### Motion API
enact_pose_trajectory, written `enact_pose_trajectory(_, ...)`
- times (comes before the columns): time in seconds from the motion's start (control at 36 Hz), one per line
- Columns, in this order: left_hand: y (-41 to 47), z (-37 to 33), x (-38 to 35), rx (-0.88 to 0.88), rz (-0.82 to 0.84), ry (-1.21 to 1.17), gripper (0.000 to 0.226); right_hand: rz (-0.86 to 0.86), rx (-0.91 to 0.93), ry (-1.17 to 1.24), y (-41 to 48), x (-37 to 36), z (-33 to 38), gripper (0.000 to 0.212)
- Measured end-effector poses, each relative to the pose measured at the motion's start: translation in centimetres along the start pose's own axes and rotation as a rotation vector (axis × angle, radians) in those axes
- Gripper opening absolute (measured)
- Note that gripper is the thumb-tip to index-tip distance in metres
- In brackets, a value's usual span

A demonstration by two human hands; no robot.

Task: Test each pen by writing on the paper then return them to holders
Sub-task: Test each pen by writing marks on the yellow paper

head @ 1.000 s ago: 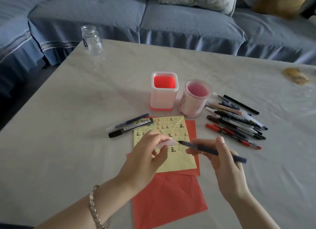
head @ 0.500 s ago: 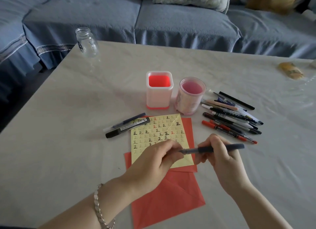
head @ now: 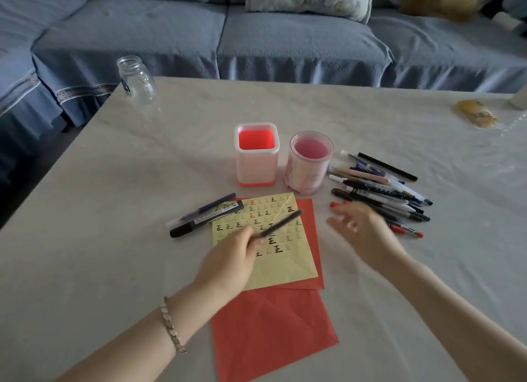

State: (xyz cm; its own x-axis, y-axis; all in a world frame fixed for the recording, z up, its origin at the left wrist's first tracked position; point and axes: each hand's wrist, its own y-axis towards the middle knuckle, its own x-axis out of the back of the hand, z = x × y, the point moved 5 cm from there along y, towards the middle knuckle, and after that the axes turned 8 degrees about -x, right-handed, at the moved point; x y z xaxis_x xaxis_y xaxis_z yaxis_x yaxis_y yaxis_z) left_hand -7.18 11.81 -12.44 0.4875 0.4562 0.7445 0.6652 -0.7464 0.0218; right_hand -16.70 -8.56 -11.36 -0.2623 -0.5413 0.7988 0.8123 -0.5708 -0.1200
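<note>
Rows of "正" fill the paper (head: 288, 263) in the middle of the desk (head: 114, 239). The left hand (head: 228, 256) pinches a dark pen (head: 281, 223) above it. The right hand (head: 362, 230), blurred, is spread open and empty over the pens (head: 382, 190) heaped nearer the right edge.

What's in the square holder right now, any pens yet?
Empty. The square holder stands upright, its red inside bare, no pen sticking out. Loose pens lie to its right.

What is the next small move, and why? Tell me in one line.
Probably pinch one pen from the pen pile with the right hand: it hovers open over the pile's near end, holding nothing, while the left hand holds a dark pen above the yellow paper.
</note>
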Motion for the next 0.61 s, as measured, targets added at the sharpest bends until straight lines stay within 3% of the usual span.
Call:
enact_pose_trajectory(0.06,-0.1,1.3,1.3,-0.065,-0.127,0.184,0.009,-0.195,0.002,-0.064,1.7,2.1,-0.9,0.027)
enact_pose_trajectory(0.11,-0.3,2.6,2.0,-0.13,-0.189,0.316,0.003,-0.278,-0.049,-0.175,3.2,3.6,-1.8,0.035)
enact_pose_trajectory(0.22,-0.8,5.1,2.4,-0.126,-0.216,0.49,0.02,-0.213,-0.176,-0.404,5.1,4.0,-3.9,0.044)
enact_pose_trajectory(0.33,-1.4,6.1,2.3,-0.115,-0.252,0.616,0.025,-0.197,-0.162,-0.54,5.2,3.2,-5.0,0.044)
enact_pose_trajectory(0.5,-1.3,5.2,2.1,-0.104,-0.281,0.562,0.034,-0.292,-0.08,-0.453,3.5,2.9,-4.9,0.029)
enact_pose_trajectory(0.61,-0.6,2.2,1.3,-0.267,-0.262,0.38,0.036,-0.285,0.021,-0.229,0.8,2.6,-2.1,0.029)
